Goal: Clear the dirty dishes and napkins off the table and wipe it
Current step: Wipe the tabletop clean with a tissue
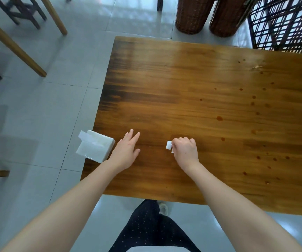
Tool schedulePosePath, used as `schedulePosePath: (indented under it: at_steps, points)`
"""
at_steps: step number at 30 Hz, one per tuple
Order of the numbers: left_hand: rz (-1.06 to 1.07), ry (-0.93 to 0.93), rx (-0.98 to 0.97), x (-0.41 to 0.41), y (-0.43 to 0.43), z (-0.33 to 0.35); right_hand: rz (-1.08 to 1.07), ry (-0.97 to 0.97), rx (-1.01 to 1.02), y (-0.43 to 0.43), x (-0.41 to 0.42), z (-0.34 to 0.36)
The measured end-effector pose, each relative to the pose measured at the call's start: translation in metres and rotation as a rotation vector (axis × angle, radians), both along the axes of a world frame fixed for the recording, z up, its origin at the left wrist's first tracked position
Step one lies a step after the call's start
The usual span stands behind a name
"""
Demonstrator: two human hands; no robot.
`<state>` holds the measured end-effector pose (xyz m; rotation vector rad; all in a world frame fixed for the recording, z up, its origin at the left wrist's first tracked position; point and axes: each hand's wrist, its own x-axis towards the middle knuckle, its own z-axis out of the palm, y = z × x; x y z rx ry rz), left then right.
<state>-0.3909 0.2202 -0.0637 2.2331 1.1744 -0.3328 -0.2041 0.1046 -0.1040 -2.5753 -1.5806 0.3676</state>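
**Napkin in the right hand, spots on the table's right side**

Nearest the camera are dark dotted trousers (150, 228) and a pale shoe (163, 209) on the grey tiled floor (37, 106), just short of the near edge of the table (183, 79). Two bare forearms reach out over that edge.

The left hand (125, 153) lies flat and relaxed over the wood, fingers straight and slightly spread, holding nothing (whether the palm touches the surface cannot be told). Just left of it, at the table's near left corner, sits a white tissue pack (96, 148), partly overhanging the edge, with a sheet sticking up from it.

The right hand (184, 150) is a little to the right, well apart from the left. Its fingers are curled round a small folded white napkin (168, 144), which pokes out on the thumb side, low over the tabletop.

Further out and to the right, dark reddish-brown spots (219, 118) are scattered across the wood, from the near right part up towards the far right. A pale scuff or crumb (255, 67) lies among the farthest of them.

Beyond the far edge stand two wicker baskets (193, 15) side by side, with a dark lattice screen (284, 24) to their right. Far left, wooden chair legs (14, 44) stand on the tiles.
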Motion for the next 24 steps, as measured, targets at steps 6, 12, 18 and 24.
schedulePosePath:
  at_steps: [6, 12, 18, 24]
  points:
    - [-0.057, 0.014, 0.015, 0.024, 0.007, -0.002, -0.189, -0.014, 0.018, -0.025, 0.042, 0.005]
    - [-0.176, -0.021, -0.02, 0.072, -0.002, -0.002, -0.358, -0.047, 0.041, -0.07, 0.094, 0.01]
    - [-0.16, -0.025, -0.009, 0.108, -0.015, -0.004, -0.488, -0.013, 0.063, -0.08, 0.13, 0.008]
    - [-0.139, 0.019, 0.0, 0.136, -0.026, -0.005, -0.405, 0.052, 0.041, -0.08, 0.135, 0.0]
